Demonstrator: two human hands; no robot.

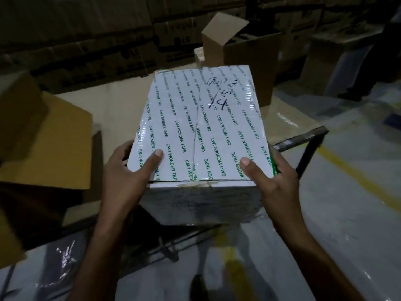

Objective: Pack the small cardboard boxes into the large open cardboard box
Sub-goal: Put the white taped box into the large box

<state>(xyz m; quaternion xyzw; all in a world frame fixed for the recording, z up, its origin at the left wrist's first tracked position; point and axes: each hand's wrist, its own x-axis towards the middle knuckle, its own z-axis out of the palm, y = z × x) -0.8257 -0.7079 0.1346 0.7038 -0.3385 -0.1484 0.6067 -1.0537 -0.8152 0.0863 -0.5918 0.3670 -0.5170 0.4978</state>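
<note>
A white box (201,127), wrapped all over in shiny tape printed "CM-1 WONDER TAPE", sits in the middle of the view, held between both hands at its near corners. The left hand (125,170) grips the near left corner, with its thumb (155,158) pressed flat on the top face and its fingers wrapped round the left side, mostly hidden. The right hand (273,177) grips the near right corner the same way, its thumb (249,168) lying on top and its fingers curled against the right side. Blue handwriting (219,98) marks the far part of the top (the characters are hard to read). The box's near end hangs past the near edge of a beige table top (117,105); whether its far end rests on that surface cannot be told. Beyond it, on the far side, stands an open cardboard box (249,59) with one flap raised. A brown cardboard flap (50,135) fills the left. A black metal frame (310,144) edges the table on the right, above a grey floor with a yellow line (351,170). Stacked cartons (86,29) line the dim far wall.
</note>
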